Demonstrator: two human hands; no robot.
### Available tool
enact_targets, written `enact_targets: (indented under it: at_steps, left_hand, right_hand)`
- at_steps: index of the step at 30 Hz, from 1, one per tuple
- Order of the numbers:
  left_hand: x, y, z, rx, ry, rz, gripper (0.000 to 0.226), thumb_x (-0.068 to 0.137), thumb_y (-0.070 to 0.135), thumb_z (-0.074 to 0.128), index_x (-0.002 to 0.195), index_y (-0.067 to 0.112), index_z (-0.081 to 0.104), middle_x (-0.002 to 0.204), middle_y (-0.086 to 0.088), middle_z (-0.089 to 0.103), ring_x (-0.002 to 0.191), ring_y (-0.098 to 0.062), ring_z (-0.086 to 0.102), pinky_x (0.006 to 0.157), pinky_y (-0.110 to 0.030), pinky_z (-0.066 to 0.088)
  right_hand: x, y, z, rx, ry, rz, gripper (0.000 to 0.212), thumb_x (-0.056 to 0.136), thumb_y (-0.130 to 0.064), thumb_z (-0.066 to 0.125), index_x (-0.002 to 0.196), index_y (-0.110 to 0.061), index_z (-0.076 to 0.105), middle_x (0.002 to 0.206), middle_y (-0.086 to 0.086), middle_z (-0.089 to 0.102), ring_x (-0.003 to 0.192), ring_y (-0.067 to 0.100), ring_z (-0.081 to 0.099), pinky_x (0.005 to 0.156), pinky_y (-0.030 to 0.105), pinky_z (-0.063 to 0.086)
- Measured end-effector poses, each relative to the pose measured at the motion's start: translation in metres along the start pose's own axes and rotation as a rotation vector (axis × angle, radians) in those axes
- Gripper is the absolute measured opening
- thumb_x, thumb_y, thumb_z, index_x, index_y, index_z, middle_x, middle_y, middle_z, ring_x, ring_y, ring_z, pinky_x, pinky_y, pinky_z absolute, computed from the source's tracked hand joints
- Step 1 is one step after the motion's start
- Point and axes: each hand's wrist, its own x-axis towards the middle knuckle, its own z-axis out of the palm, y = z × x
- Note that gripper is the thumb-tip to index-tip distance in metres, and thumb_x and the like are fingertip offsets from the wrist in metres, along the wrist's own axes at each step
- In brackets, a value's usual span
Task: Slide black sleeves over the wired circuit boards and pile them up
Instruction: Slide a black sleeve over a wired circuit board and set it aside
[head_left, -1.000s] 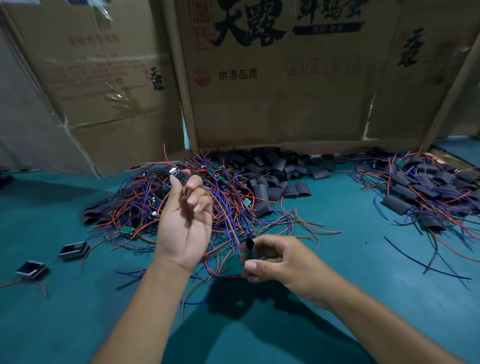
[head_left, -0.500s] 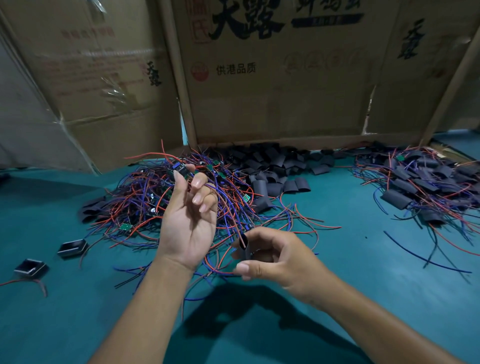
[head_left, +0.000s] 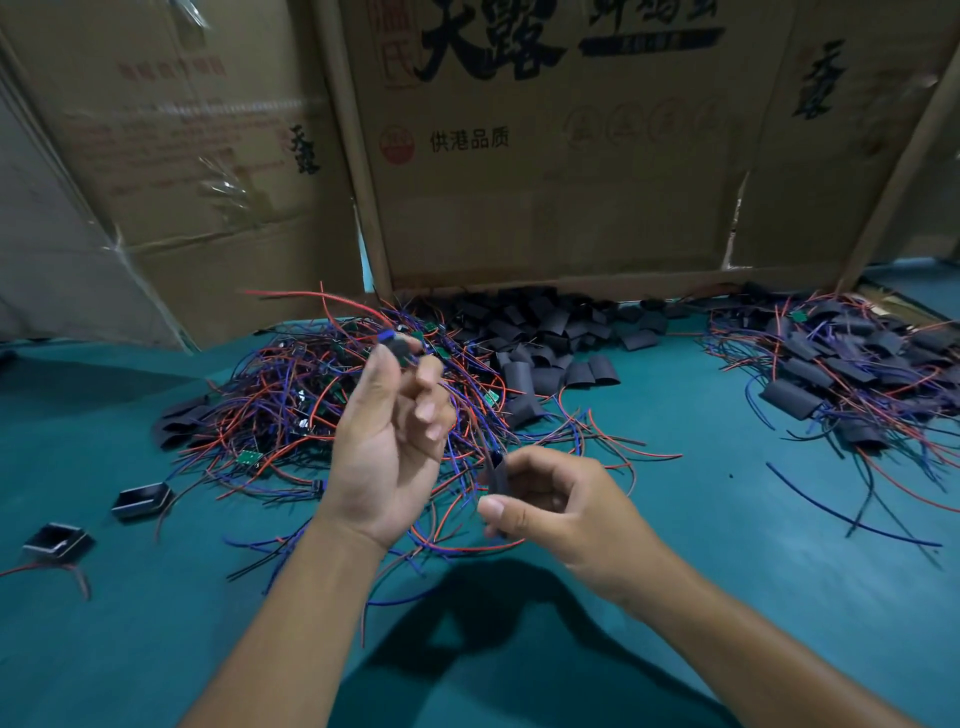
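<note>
- Left hand (head_left: 387, 447) is pinching a small wired board (head_left: 399, 347) at its fingertips, palm up, above the tangled wire heap (head_left: 311, 405).
- Right hand (head_left: 561, 506) is gripping a black sleeve (head_left: 497, 475), wires running into its top.
- Loose sleeves (head_left: 550, 338) are lying against the cardboard box (head_left: 561, 156).
- Finished pile (head_left: 852, 364) is sitting at right on the green table (head_left: 727, 571).

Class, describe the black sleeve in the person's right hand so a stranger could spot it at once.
Start at the tangled wire heap on the green table, then drop to the right hand in front of it. The black sleeve stands upright, pinched there; the loose sleeves lie flat.
</note>
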Motion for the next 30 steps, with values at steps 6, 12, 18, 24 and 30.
enact_targets:
  at_steps: [6,12,18,24,30]
  left_hand:
    - [-0.007,-0.021,0.007,0.224,-0.053,-0.112,0.019,0.094,0.025,0.053,0.101,0.007,0.050,0.112,-0.017,0.070,0.059,-0.012,0.053,0.055,-0.019,0.047]
    - [-0.008,-0.030,0.001,0.606,-0.009,-0.097,0.014,0.078,0.020,0.073,0.089,0.013,0.068,0.072,-0.004,0.054,0.061,-0.013,0.045,0.062,-0.025,0.038]
    - [-0.008,-0.028,0.000,0.806,-0.063,-0.018,0.018,0.080,0.016,0.074,0.096,0.011,0.068,0.078,0.005,0.064,0.068,-0.010,0.058,0.062,-0.019,0.048]
    - [-0.008,-0.030,-0.001,0.854,-0.074,0.031,0.013,0.073,0.019,0.080,0.079,0.018,0.068,0.070,0.004,0.065,0.065,-0.008,0.058,0.062,-0.020,0.049]
    - [-0.009,-0.036,-0.001,0.753,0.004,0.007,0.015,0.070,0.023,0.083,0.079,0.019,0.072,0.070,-0.001,0.068,0.065,-0.013,0.061,0.063,-0.025,0.053]
  right_hand:
    - [0.006,-0.007,-0.015,-0.114,0.170,-0.064,0.029,0.073,-0.035,0.081,0.089,-0.015,0.068,0.078,-0.003,0.071,0.071,0.011,0.063,0.073,0.036,0.054]
    - [0.007,-0.008,-0.028,-0.182,0.227,-0.093,0.018,0.080,-0.021,0.080,0.094,-0.026,0.068,0.077,-0.002,0.070,0.066,0.013,0.065,0.054,0.032,0.056]
    - [0.008,-0.013,-0.042,-0.618,0.292,-0.197,0.033,0.081,-0.032,0.079,0.111,-0.021,0.069,0.100,-0.009,0.070,0.091,0.009,0.065,0.083,0.035,0.052]
    - [0.007,-0.017,-0.049,-0.839,0.256,-0.258,0.038,0.082,-0.028,0.078,0.117,-0.020,0.067,0.102,-0.002,0.066,0.092,0.016,0.061,0.084,0.026,0.045]
    - [0.008,-0.016,-0.054,-0.873,0.221,-0.253,0.037,0.084,-0.032,0.075,0.118,-0.021,0.066,0.098,-0.003,0.066,0.089,0.015,0.059,0.082,0.021,0.043]
